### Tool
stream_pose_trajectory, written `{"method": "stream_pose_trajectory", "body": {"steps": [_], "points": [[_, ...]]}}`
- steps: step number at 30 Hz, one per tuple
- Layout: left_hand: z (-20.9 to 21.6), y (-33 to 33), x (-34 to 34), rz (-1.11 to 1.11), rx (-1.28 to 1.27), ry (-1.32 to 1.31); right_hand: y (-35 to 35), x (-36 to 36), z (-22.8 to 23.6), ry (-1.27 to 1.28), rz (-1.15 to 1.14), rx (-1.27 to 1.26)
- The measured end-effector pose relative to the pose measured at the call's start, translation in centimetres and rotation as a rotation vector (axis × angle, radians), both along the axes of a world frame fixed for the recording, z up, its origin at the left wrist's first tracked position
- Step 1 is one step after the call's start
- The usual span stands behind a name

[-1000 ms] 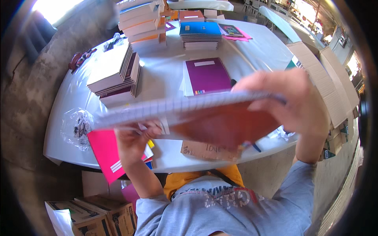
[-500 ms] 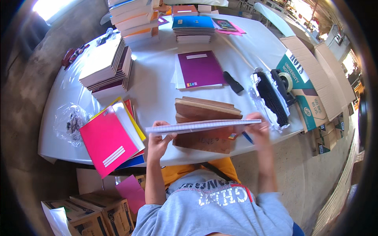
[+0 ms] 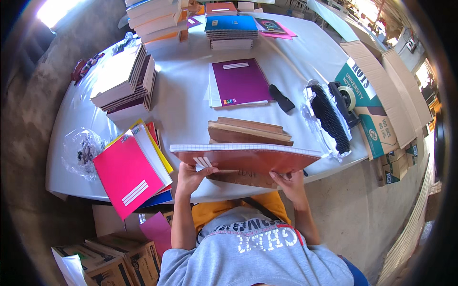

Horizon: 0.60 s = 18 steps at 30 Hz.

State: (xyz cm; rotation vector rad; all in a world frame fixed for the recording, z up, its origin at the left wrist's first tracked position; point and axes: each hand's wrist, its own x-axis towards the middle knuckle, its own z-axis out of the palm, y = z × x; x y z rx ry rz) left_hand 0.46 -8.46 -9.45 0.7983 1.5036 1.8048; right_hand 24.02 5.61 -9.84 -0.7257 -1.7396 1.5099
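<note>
A notebook with a reddish-brown cover [image 3: 243,161] is held up in front of me, its cover facing me and its white page edge uppermost. My left hand [image 3: 192,177] grips its lower left part, thumb on the cover. My right hand [image 3: 290,183] grips the lower right part, thumb also on the cover. Behind and below the notebook stands a brown wooden block or jig [image 3: 248,131], partly hidden by it. Farther back lies a purple notebook [image 3: 242,81] on loose white sheets, with a black flat tool [image 3: 281,98] at its right edge.
Pink and other coloured covers [image 3: 128,174] overhang the table's near left edge. Notebook stacks [image 3: 119,78] stand left and at the back, near blue notebooks [image 3: 231,26]. At right are black binding combs [image 3: 327,121], a tape dispenser [image 3: 347,97] and an open carton [image 3: 381,95].
The notebook has tilted from nearly edge-on so its brown cover now faces me. My right hand has moved from its right end inward and down to the lower edge.
</note>
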Motion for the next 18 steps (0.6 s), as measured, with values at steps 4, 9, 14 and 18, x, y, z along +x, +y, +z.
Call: {"method": "stream_pose_trajectory", "body": {"steps": [4, 9, 14, 18], "points": [[-2.7, -0.4, -1.7, -0.063, -0.225, 0.173, 0.1, 0.7, -1.8, -0.114, 0.037, -0.064], [-1.5, -1.2, -2.7, -0.074, -0.295, 0.859, 0.4, 0.9, -1.3, 0.015, -0.068, 0.036], [3.6, 2.6, -4.9, 0.009, -0.023, 0.471, 3.0, -3.1, 8.7, 0.179, -0.091, 0.153], [2.5, 5.2, -7.3, 0.081, 0.151, 0.453, 4.7, -5.7, 12.3, 0.160, -0.056, 0.323]]}}
